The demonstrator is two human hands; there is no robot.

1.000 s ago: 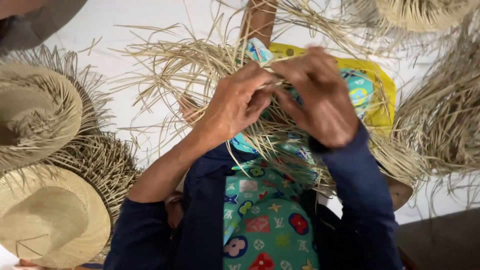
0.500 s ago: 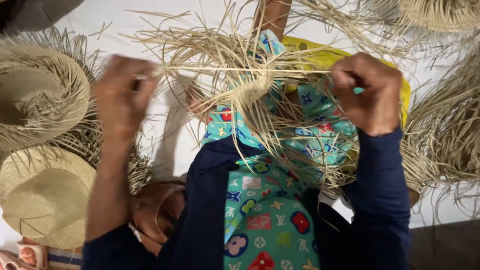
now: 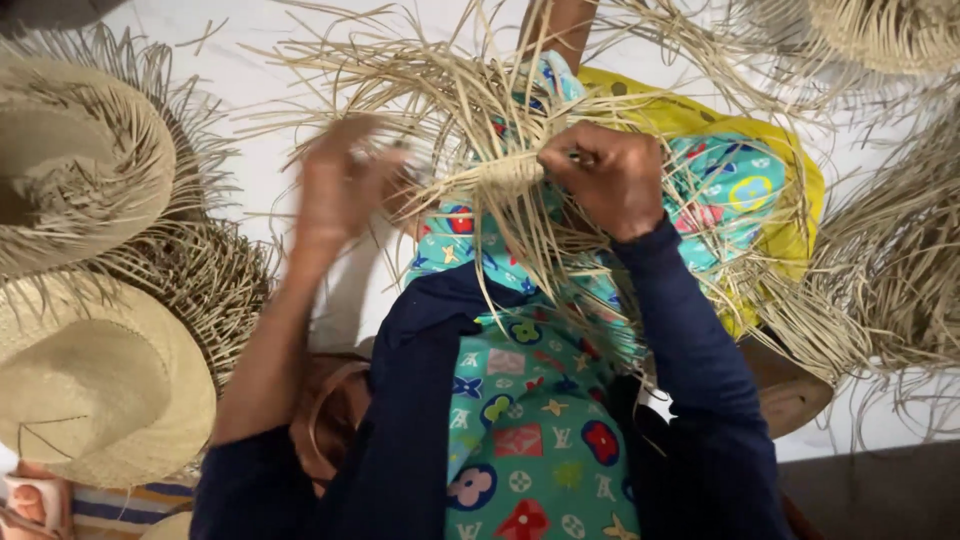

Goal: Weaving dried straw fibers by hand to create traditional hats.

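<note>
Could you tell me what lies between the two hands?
Head view: loose straw strands span from the blurred left hand to the right hand.

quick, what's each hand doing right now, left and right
Left hand: motion-blurred, fingers among the loose straw strands; grip cannot be told.
Right hand: closed, pinching the woven straw piece.

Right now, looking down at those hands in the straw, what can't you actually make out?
Head view only:
- Left hand: motion-blurred, so its grip on the straw strands cannot be told.
- Right hand: fingertips buried in the woven straw piece.
- Woven piece: its shape is hidden by loose strands and both hands.
- Straw hat: cut off by the left edge.
- Yellow bag: mostly covered by patterned cloth.
</note>
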